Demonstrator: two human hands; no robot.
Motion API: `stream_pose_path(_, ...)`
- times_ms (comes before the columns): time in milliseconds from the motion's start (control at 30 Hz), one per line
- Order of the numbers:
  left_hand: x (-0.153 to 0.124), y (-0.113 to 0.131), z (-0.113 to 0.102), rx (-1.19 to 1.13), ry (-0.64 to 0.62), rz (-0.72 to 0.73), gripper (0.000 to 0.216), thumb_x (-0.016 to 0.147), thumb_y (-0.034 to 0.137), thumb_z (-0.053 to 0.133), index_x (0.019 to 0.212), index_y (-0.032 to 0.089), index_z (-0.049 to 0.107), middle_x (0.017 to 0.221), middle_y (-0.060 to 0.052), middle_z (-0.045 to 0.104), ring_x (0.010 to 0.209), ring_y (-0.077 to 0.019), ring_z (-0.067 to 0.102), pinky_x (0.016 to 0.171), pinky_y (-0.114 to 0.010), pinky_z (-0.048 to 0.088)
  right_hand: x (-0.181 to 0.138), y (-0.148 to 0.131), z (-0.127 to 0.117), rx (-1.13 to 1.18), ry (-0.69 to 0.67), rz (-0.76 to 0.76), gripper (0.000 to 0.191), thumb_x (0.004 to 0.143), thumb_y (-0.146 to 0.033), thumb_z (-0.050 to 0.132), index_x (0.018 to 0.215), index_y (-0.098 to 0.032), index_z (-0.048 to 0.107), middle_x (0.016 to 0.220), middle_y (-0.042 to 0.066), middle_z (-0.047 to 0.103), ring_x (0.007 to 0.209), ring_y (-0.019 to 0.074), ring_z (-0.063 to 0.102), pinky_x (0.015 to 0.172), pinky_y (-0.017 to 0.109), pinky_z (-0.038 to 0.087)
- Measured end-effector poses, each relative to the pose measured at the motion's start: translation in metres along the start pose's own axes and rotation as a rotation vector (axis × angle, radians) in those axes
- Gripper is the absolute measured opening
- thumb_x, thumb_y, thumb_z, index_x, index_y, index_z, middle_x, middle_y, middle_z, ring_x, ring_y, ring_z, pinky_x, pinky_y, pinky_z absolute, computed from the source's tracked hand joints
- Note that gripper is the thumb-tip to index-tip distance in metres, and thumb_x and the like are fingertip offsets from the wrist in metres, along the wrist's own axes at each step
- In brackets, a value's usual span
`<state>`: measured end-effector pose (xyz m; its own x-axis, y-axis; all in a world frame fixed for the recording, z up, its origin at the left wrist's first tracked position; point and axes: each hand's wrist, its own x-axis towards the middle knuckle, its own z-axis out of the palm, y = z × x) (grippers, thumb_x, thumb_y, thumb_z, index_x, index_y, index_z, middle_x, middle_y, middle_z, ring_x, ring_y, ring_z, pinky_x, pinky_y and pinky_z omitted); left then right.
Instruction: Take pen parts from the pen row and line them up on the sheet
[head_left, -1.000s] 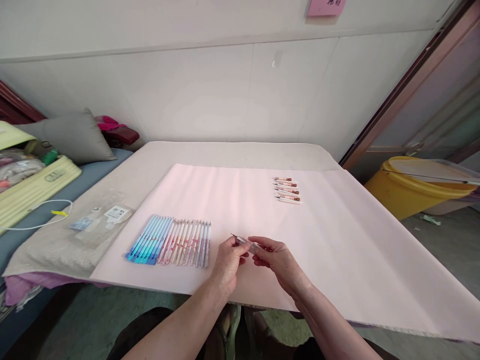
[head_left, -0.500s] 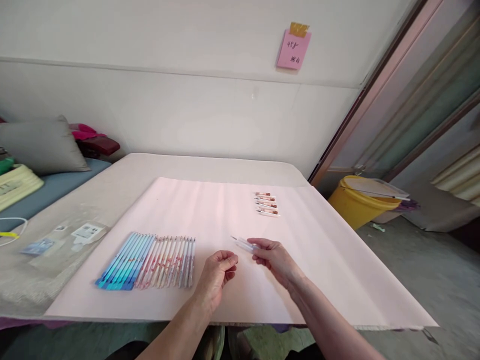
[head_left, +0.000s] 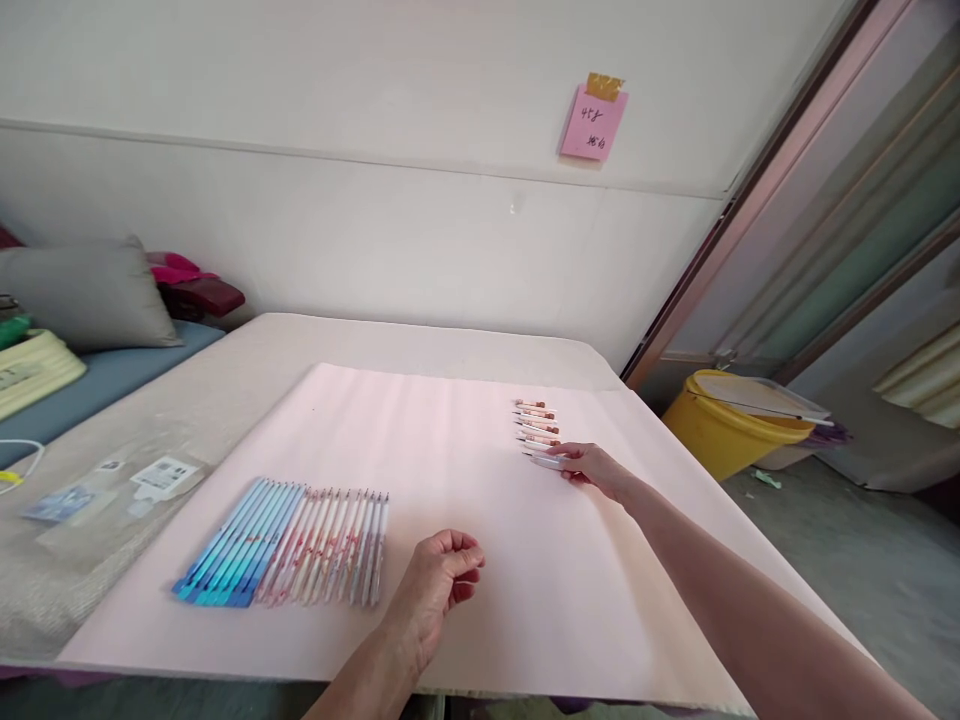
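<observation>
My right hand (head_left: 592, 468) pinches a pale, see-through pen (head_left: 547, 461) by its right end. The pen's dark tip points left, and it lies at or just over the pink sheet, nearest end of a short column of brown-and-white pens (head_left: 537, 428). My left hand (head_left: 448, 570) hovers over the sheet with curled fingers, thumb pressed to forefinger; whether something small is between them does not show. To its left, a row of blue pens (head_left: 232, 540) lies side by side with pink-and-white patterned pens (head_left: 326, 545), tips pointing away from me.
A pale pink sheet (head_left: 420, 440) covers much of the table. Clear plastic packaging (head_left: 112, 500) lies at left, near a grey cushion (head_left: 82, 290). A yellow bin (head_left: 709, 430) stands right of the table. On the wall hangs a pink note (head_left: 592, 125).
My right hand has carried the pen away from my left hand, to the right and farther out, to the near end of the column. My left hand stays curled in nearly the same place.
</observation>
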<state>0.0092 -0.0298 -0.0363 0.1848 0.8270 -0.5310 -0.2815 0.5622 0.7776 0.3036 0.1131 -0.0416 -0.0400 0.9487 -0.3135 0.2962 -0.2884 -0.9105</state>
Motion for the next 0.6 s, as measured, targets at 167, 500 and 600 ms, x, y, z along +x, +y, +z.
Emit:
stream_pose_path(167, 0.002, -0.002, 0.002, 0.001, 0.005, -0.015, 0.027, 0.056, 0.029, 0.071, 0.076, 0.014, 0.061, 0.076, -0.006, 0.063, 0.062, -0.0106, 0.054, 0.057, -0.023, 0.039, 0.004, 0.007, -0.001, -0.093, -0.015, -0.036, 0.039, 0.062, -0.029, 0.065, 0.098, -0.014, 0.067, 0.053, -0.002, 0.052, 0.050, 0.0103, 0.047, 0.049, 0.024, 0.035)
stream_pose_path(500, 0.001, -0.003, 0.001, 0.008, -0.018, 0.002, 0.026, 0.058, 0.029, 0.069, 0.077, 0.014, 0.060, 0.078, -0.006, 0.063, 0.064, -0.0108, 0.054, 0.058, -0.022, 0.039, -0.006, 0.014, -0.005, -0.399, 0.091, -0.131, 0.039, 0.075, -0.032, 0.051, 0.113, -0.024, 0.059, 0.101, 0.005, 0.058, 0.055, 0.0086, 0.050, 0.050, 0.022, 0.038)
stream_pose_path(600, -0.001, 0.000, 0.001, -0.009, -0.019, 0.013, 0.027, 0.057, 0.030, 0.070, 0.076, 0.014, 0.060, 0.079, -0.007, 0.063, 0.064, -0.0114, 0.054, 0.058, -0.023, 0.039, -0.011, 0.020, -0.011, -0.555, 0.179, -0.137, 0.039, 0.076, -0.030, 0.051, 0.114, -0.027, 0.056, 0.112, 0.005, 0.053, 0.063, 0.0106, 0.054, 0.056, 0.024, 0.040)
